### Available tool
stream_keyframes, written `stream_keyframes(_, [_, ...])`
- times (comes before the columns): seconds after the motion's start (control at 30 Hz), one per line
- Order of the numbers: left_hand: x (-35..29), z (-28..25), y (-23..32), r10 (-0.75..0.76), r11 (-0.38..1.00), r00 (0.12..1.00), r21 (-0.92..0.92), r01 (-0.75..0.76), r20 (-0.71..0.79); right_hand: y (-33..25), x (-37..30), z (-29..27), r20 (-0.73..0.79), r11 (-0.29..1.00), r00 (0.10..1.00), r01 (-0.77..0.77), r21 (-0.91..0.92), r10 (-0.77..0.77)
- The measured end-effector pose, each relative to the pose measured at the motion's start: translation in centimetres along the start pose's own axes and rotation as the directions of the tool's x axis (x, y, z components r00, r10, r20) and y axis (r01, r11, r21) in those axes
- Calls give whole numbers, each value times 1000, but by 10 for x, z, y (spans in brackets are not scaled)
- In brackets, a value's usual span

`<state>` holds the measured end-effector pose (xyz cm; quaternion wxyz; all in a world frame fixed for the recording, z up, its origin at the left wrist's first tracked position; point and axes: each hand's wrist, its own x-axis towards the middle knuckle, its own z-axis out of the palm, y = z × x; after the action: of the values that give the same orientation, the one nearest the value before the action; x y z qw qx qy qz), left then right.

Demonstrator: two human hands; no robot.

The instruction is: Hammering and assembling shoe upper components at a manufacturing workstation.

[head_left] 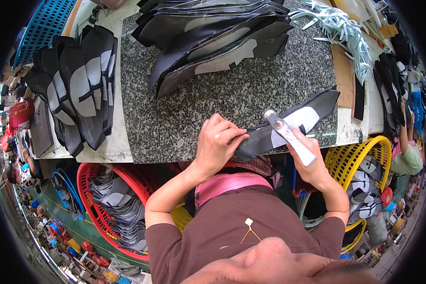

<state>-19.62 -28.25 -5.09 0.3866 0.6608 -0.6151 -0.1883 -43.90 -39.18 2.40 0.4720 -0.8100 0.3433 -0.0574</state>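
My left fingers (236, 134) are closed in a pinch on the near-left end of the black piece (259, 141), which slants away from them to the right across the stone slab (288, 80) on the bench (99, 154). My right fingers (312, 144) are curled around a hammer (283, 128), its round end tipped toward the far left, over the piece. As I judge it, I'm working the piece flat with the hammer, close to the pale patch (304, 116).

To do that well, I should hold the piece snug to the slab with my left fingers and let them sit well clear of the hammer's round end. Short, even taps should serve — square on, so no rim bites into the patch. The part by my left fingers lies near the slab's front edge, so I'd draw it inward for firm backing.

Some of it I can't make out. The hammer hides a strip of the piece, and whether metal touches it I can't tell. My right palm covers much of the grip, and the piece's underside is out of sight. Beyond my fingers, the stack (213, 42) is cut off at the top — I can't count its layers.
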Motion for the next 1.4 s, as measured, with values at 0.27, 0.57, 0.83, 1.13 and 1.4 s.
stream_keyframes(0.27, [-6, 1, 5, 290, 913, 955, 283, -295, 59, -2, 9, 5, 40, 997, 998, -58, 50, 56])
stream_keyframes(0.57, [-15, 8, 19, 368, 743, 919, 549, -383, 143, 1, 12, 16, 4, 997, 999, 53, 49, -54])
stream_keyframes(0.83, [-23, 21, 18, 441, 851, 896, 292, -437, 56, 7, 26, 19, 47, 999, 998, 37, -32, -35])
stream_keyframes(1.13, [5, 40, 42, 287, 874, 958, 411, -258, -9, 27, 16, 23, -64, 984, 990, -114, 138, 123])
stream_keyframes(1.4, [32, -22, 34, 463, 886, 881, 78, -458, -92, 24, 2, -44, -684, 827, 715, 294, 478, 142])
